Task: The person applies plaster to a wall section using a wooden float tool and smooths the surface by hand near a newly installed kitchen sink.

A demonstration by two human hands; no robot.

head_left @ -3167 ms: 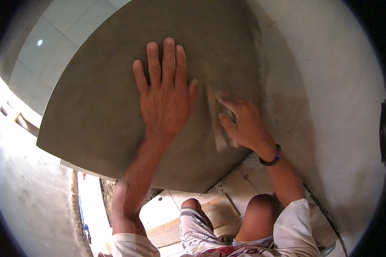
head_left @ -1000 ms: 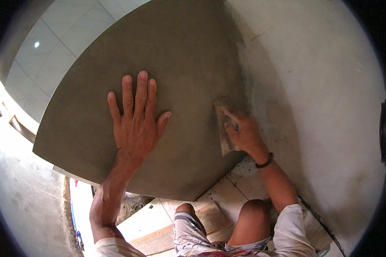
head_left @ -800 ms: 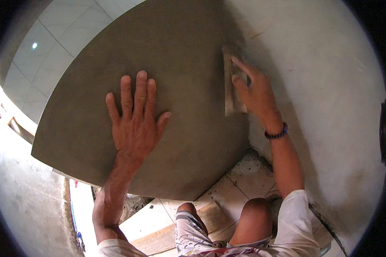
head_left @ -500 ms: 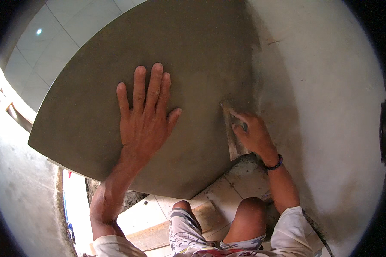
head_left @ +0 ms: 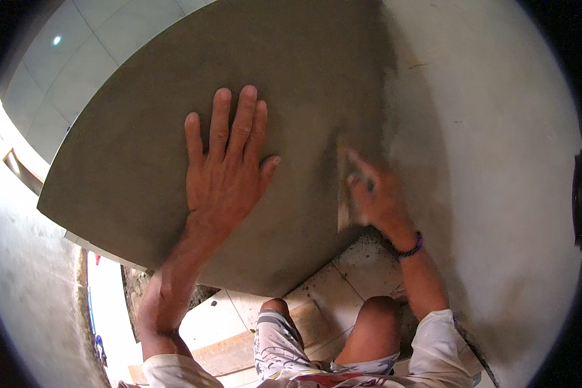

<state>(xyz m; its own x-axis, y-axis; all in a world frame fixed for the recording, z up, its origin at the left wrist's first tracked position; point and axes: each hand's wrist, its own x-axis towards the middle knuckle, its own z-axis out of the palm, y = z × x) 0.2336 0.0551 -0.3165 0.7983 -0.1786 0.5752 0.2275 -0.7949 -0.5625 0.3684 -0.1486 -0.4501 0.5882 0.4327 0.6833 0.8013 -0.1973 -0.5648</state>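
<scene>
A broad smooth panel of damp-looking, grey-brown cement plaster point(head_left: 291, 246) spreads in front of me, with a curved edge on its left. Flat against it lies my left hand point(head_left: 229, 161), fingers stretched out and holding nothing. My right hand point(head_left: 381, 197) is closed round a plastering trowel, its index finger pointing forward along the tool. The narrow trowel blade point(head_left: 343, 210) stands nearly edge-on to my view and meets the plaster close to its right side. Motion blurs this hand somewhat, and the fingers hide the trowel's handle.
A pale plastered wall point(head_left: 498, 161) rises along the right, darker where it joins the panel. Light tiles point(head_left: 71, 71) show beyond the curved edge. Below are floor tiles point(head_left: 362, 265) with crumbs, a wooden board point(head_left: 223, 352) and my knees. Another grey wall point(head_left: 26, 278) stands at left.
The trowel has tipped, so its blade now looks narrower and more upright, and my right hand has shifted slightly left. My left hand stays flat on the plaster, while the view has shifted a little.
</scene>
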